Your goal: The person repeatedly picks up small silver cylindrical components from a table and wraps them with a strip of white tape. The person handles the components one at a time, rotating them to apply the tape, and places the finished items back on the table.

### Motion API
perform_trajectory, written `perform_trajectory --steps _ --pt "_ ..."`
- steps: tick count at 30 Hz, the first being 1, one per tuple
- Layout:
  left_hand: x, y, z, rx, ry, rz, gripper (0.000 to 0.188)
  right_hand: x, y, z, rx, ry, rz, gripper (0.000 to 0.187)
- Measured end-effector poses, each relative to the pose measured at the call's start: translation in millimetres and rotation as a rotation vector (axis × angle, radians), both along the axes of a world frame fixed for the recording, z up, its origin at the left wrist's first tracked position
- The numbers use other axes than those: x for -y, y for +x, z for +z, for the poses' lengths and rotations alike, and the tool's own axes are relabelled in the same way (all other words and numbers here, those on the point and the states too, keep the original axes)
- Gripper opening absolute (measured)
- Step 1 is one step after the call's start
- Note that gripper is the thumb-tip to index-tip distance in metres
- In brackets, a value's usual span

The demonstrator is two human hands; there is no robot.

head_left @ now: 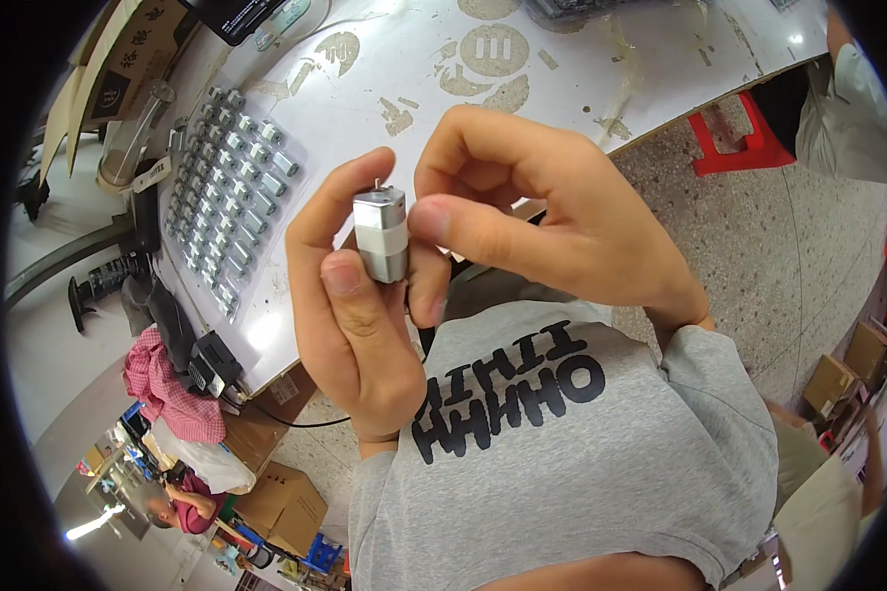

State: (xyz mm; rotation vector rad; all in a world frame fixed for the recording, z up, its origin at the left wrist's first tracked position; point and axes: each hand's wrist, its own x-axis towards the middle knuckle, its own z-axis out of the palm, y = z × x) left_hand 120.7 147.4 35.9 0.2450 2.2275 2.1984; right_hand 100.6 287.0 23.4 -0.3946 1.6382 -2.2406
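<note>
A small silver electric motor (380, 236) with a white band round its middle stands nearly upright in my left hand (350, 335). The thumb presses its near face while the fingers wrap behind it, and a thin shaft sticks out of its top. My right hand (552, 222) is curled close beside the motor's right side. Its thumb tip comes up to the motor's edge, and the bent fingers hide whatever may be pinched there. To the left, many similar motors (235, 187) stand in rows on the table.
The white table (365, 79) has worn patches. A cardboard box (133, 59) and a clear cylinder (143, 133) are at its far left. A black device (232, 15) lies at the back. A red stool (744, 138) is on the speckled floor; another person (182, 507) sits lower left.
</note>
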Motion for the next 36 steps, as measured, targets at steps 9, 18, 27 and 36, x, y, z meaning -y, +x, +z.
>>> perform_trajectory --steps 9,18,27,36 --pt "4.0 -2.5 1.7 -0.134 -0.329 -0.085 0.033 0.7 -1.7 -4.0 -0.149 0.035 -0.073 0.016" --pt "11.9 -7.2 7.7 -0.055 -0.471 -0.153 0.052 -3.3 -3.3 -6.1 -0.229 0.125 -0.09 0.013" --pt "9.9 -7.2 -0.2 -0.067 -0.127 -0.133 0.034 -15.9 -1.6 3.0 -0.092 0.108 0.014 0.008" --pt "2.1 -7.2 -15.2 -0.193 0.011 -0.007 0.037 -10.8 -2.8 7.3 -0.111 0.03 -0.015 0.007"
